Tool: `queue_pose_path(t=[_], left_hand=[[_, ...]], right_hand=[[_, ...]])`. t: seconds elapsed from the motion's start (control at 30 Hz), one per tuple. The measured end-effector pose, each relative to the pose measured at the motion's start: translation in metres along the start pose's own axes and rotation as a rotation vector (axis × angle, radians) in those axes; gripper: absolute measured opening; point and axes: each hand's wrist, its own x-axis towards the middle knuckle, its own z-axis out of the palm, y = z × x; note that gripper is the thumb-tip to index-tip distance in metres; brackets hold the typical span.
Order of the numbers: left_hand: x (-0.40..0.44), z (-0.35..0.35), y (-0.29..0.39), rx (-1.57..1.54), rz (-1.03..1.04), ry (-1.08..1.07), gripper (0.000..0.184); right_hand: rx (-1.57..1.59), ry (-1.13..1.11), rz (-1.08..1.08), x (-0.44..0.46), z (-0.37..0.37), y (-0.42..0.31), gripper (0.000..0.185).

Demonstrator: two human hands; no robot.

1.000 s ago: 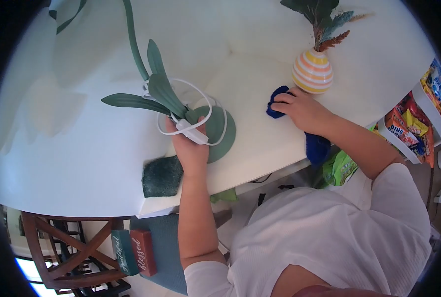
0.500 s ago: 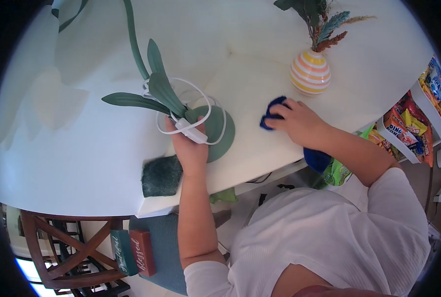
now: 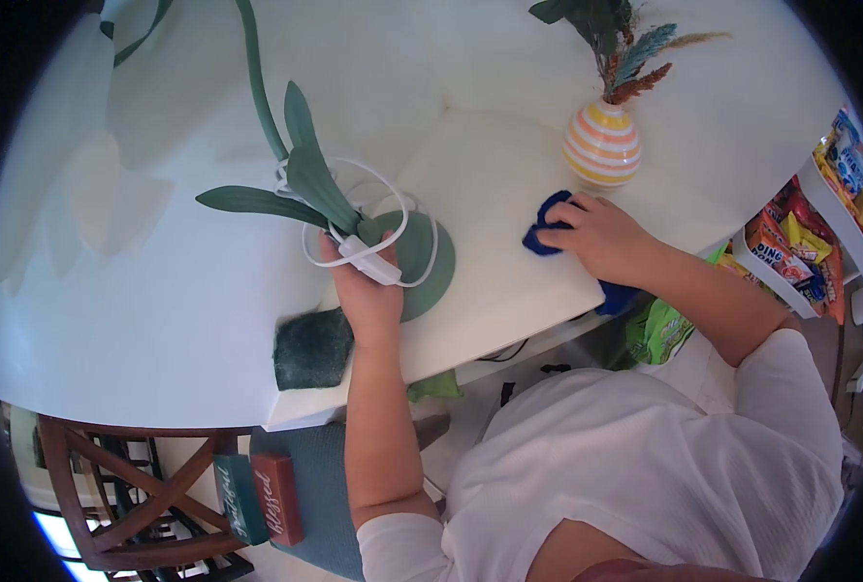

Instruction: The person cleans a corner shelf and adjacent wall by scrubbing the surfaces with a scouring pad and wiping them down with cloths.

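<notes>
My left hand [image 3: 367, 303] is closed around the lower stem of a flower-shaped lamp, just above its round green base [image 3: 430, 267]. A looped white cord with an inline switch [image 3: 369, 260] hangs over that hand and hides part of its fingers. Long green leaves [image 3: 320, 184] rise from the stem, and the pale petals [image 3: 111, 194] reach the upper left. On the white table, my right hand [image 3: 601, 238] grips a bunched dark blue cloth [image 3: 545, 225] pressed to the surface. More dark blue fabric [image 3: 616, 297] shows below the right forearm at the table edge.
A folded dark green cloth [image 3: 312, 349] lies by my left wrist. The striped vase [image 3: 602, 145] with dried stems stands beyond my right hand. Snack packs fill white bins [image 3: 779, 264] at right. A wooden chair [image 3: 111, 495] holds two lettered blocks [image 3: 276, 500].
My right hand has slid to the right across the table with the blue cloth. My left hand stays on the lamp stem.
</notes>
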Motion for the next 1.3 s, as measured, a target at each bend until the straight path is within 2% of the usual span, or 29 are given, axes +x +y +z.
queue_pose_path(t=[0.1, 0.23, 0.3, 0.37, 0.4, 0.53, 0.6, 0.7, 0.8, 0.87, 0.97, 1.1, 1.23, 1.27, 1.3], left_hand=[[-0.001, 0.002, -0.004, -0.07, -0.016, 0.01, 0.069], [0.0, 0.0, 0.0, -0.116, -0.022, -0.012, 0.067], [-0.001, 0.001, -0.003, -0.155, -0.038, -0.005, 0.066], [-0.001, 0.002, -0.003, -0.056, 0.006, 0.017, 0.065], [-0.001, 0.001, -0.002, -0.003, 0.03, 0.027, 0.065], [0.004, -0.001, 0.006, -0.149, -0.034, 0.0, 0.055], [0.005, -0.001, 0.004, -0.27, -0.104, -0.033, 0.049], [0.01, -0.008, 0.008, -0.218, -0.137, -0.099, 0.042], [0.017, -0.01, 0.003, -0.375, -0.197, -0.114, 0.044], [0.021, -0.01, -0.001, -0.3, -0.164, -0.097, 0.046], [0.024, -0.01, 0.002, -0.251, -0.205, -0.09, 0.047], [0.03, -0.009, 0.009, -0.298, -0.245, -0.068, 0.045], [0.033, -0.009, 0.013, -0.481, -0.33, -0.086, 0.042], [0.034, -0.01, 0.013, -0.445, -0.308, -0.09, 0.041], [0.035, -0.01, 0.013, -0.411, -0.284, -0.092, 0.04]], right_hand=[[-0.084, 0.069, 0.08, 0.018, 0.009, -0.008, 0.04], [0.0, 0.009, -0.052, 0.001, -0.001, -0.015, 0.038], [0.028, 0.001, -0.062, -0.004, -0.003, -0.012, 0.039], [0.015, 0.04, -0.052, 0.0, -0.002, -0.01, 0.04], [-0.007, 0.086, -0.034, 0.009, 0.004, -0.01, 0.04], [-0.032, 0.207, 0.013, 0.07, 0.034, 0.003, 0.045], [-0.054, 0.144, 0.091, 0.112, 0.036, 0.011, 0.047], [-0.033, 0.086, 0.226, 0.168, 0.041, 0.023, 0.045], [-0.026, 0.125, 0.264, 0.204, 0.055, 0.028, 0.042], [0.01, 0.183, 0.265, 0.214, 0.059, 0.029, 0.042], [0.09, 0.144, 0.166, 0.206, 0.054, 0.031, 0.042], [0.041, 0.129, -0.023, 0.17, 0.049, 0.008, 0.041], [0.022, 0.023, -0.168, 0.093, 0.041, -0.02, 0.049], [0.07, -0.008, -0.185, 0.072, 0.03, -0.029, 0.05], [0.048, 0.193, -0.251, 0.054, 0.036, -0.032, 0.041]])
